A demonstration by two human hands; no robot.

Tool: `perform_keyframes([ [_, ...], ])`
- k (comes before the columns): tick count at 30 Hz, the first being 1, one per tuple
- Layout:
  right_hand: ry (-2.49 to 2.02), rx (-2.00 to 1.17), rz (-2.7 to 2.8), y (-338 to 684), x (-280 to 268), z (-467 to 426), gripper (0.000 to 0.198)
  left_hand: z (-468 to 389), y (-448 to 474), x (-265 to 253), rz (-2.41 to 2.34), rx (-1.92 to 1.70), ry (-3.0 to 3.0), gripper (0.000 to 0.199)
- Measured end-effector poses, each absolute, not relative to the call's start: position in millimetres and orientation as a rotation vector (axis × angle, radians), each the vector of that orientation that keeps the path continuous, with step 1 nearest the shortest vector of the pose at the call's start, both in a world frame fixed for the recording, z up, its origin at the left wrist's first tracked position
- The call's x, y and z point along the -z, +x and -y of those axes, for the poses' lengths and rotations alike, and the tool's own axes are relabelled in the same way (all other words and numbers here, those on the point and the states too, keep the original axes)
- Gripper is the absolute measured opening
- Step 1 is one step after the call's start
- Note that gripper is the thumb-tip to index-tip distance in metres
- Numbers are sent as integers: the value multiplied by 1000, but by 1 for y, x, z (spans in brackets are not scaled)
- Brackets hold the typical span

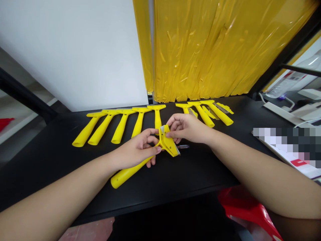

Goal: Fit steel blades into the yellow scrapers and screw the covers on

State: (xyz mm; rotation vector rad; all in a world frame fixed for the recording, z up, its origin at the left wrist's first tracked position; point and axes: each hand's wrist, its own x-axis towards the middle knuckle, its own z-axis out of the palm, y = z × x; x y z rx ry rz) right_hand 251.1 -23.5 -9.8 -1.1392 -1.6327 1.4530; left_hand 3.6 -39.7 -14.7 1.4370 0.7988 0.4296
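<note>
A yellow scraper [134, 170] lies across the middle of the view, its hollow handle pointing down to the left. My left hand [139, 149] grips it at the neck, thumb on top and fingers curled beneath. At its head, a yellow plate [170, 145] sits over a thin metal blade [178, 152]. My right hand [184, 129] pinches the upper end of that plate between thumb and fingers; the fingertips behind are partly hidden. Just right of the head, a small slim metal-and-dark tool [183, 146] lies on the black tabletop [200, 170].
Several yellow scrapers [121, 125] stand in a row at the back left. More scrapers [204, 113] lie at the back right beside loose yellow plates and blades [222, 107]. Yellow plastic strips [190, 50] and a white panel [87, 50] rise behind. A red bag [250, 207] hangs below the front edge.
</note>
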Motion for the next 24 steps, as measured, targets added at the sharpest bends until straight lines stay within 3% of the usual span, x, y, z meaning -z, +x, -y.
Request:
perform_keyframes([
  [24, -1133, -1367, 1687, 251, 8, 28, 46, 37, 4, 12, -781, -406, 1380, 56],
])
